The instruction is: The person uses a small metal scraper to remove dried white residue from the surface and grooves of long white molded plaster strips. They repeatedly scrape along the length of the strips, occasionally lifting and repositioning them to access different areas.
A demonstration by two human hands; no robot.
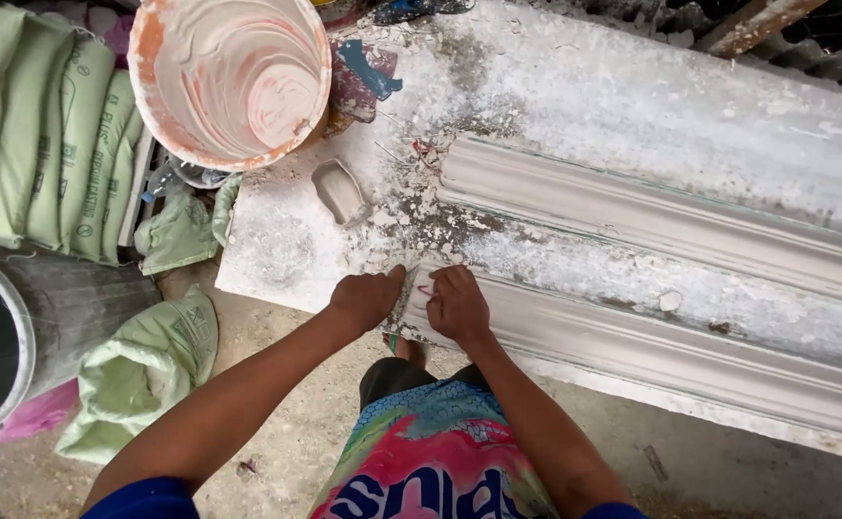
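- Left hand (368, 296), lower centre: closed on a thin scraper (403, 298) (blade mostly hidden).
- Right hand (457, 304): fingers curled, pressing the near end of the plaster moulding (671, 351).
- Table (277, 245): dusted white.
- Bucket (231, 77), upper left.

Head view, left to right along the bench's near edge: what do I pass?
Grey drum → green sack → left hand → scraper blade → right hand → near plaster moulding.
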